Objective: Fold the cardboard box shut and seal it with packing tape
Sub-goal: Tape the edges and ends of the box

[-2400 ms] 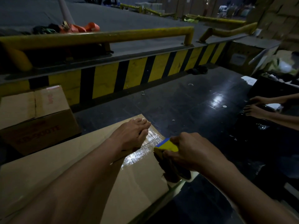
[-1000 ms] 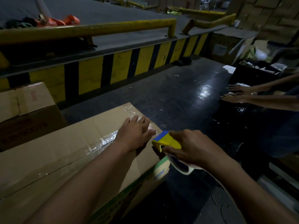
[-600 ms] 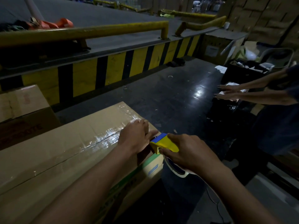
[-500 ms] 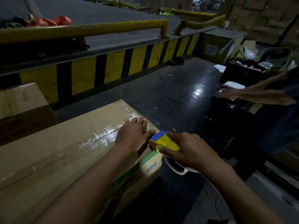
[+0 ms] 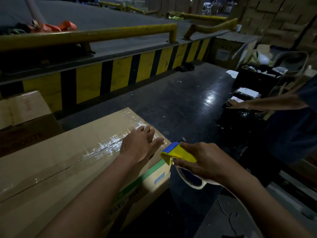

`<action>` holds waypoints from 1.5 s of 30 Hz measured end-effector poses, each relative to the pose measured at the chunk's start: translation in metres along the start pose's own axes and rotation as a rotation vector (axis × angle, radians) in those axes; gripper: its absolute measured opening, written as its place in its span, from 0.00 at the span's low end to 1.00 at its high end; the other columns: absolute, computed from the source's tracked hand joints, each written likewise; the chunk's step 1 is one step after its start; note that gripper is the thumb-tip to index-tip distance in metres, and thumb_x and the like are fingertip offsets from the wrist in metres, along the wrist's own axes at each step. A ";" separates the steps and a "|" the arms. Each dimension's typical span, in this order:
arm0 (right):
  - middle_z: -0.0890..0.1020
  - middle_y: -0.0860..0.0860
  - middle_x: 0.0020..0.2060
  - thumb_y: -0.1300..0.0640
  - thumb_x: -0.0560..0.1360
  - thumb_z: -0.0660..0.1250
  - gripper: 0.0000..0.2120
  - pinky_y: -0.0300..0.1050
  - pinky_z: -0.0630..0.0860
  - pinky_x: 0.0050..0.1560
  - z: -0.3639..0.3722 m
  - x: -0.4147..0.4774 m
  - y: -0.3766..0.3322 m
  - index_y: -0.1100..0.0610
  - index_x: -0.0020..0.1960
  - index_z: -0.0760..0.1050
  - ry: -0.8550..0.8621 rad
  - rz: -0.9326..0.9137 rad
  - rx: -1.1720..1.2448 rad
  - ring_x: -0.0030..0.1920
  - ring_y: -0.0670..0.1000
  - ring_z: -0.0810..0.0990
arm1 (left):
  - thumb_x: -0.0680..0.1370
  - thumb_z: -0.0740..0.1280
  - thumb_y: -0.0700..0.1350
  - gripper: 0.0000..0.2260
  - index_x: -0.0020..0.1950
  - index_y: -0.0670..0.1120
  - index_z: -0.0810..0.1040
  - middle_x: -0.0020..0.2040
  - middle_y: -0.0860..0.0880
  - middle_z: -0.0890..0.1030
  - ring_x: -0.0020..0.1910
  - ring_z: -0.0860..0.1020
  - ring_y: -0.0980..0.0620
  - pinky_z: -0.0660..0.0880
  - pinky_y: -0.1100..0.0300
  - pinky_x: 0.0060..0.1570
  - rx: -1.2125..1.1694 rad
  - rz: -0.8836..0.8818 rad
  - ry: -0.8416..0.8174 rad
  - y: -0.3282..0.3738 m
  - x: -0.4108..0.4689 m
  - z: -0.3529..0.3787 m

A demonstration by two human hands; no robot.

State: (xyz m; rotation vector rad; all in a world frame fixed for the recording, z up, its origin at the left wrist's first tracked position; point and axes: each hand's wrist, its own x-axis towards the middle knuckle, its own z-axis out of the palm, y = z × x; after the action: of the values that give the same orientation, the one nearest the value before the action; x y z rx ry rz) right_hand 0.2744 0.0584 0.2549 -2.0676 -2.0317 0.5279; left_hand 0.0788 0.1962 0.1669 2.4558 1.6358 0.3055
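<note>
Two hands work at the right end of a long cardboard box (image 5: pixel 60 160) lying on the dark floor (image 5: pixel 180 103), its flaps folded shut. The left hand (image 5: pixel 139 145) lies flat on the box top, fingers (image 5: pixel 145 133) straight and slightly spread, pressing on the shiny clear packing tape (image 5: pixel 106 146) that runs along the centre seam. The right hand (image 5: pixel 204 162) is just off the box's near end corner, its fingers curled tight round a yellow and blue tape dispenser (image 5: pixel 176 152) with the tape roll (image 5: pixel 193 183) hanging beneath. A second carton (image 5: pixel 22 107) sits at the left by the yellow and black striped barrier (image 5: pixel 120 74). Another person's hand (image 5: pixel 235 103) reaches in at the right.
</note>
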 end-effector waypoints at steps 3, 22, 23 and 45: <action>0.80 0.48 0.63 0.28 0.69 0.64 0.37 0.50 0.77 0.54 -0.014 0.003 -0.001 0.43 0.73 0.66 0.003 -0.034 -0.064 0.59 0.51 0.79 | 0.74 0.47 0.76 0.35 0.66 0.55 0.75 0.68 0.52 0.76 0.63 0.75 0.45 0.74 0.50 0.54 0.002 -0.006 0.012 -0.001 0.001 0.003; 0.81 0.47 0.61 0.27 0.70 0.62 0.37 0.48 0.76 0.51 0.022 -0.006 0.018 0.41 0.75 0.63 0.007 -0.018 -0.027 0.58 0.51 0.79 | 0.78 0.55 0.70 0.30 0.74 0.56 0.72 0.78 0.52 0.67 0.75 0.65 0.41 0.67 0.47 0.67 -0.052 -0.045 -0.013 0.008 -0.004 -0.006; 0.80 0.47 0.61 0.27 0.70 0.61 0.38 0.48 0.76 0.51 0.026 -0.006 0.019 0.42 0.75 0.62 0.021 -0.011 -0.020 0.58 0.51 0.79 | 0.78 0.56 0.69 0.29 0.73 0.55 0.72 0.77 0.52 0.68 0.75 0.65 0.42 0.67 0.47 0.67 -0.060 -0.043 -0.016 0.008 -0.004 -0.006; 0.81 0.50 0.51 0.28 0.71 0.59 0.36 0.48 0.73 0.47 0.041 -0.037 0.027 0.40 0.76 0.61 0.135 0.046 0.067 0.54 0.53 0.79 | 0.75 0.47 0.72 0.29 0.56 0.54 0.78 0.53 0.54 0.78 0.52 0.78 0.46 0.72 0.55 0.43 0.073 0.017 0.043 0.011 -0.003 0.013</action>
State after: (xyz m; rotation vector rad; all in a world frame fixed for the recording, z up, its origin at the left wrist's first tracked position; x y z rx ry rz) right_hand 0.2840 0.0164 0.2113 -2.0563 -1.8699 0.4450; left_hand 0.0908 0.1887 0.1565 2.5350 1.6724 0.3082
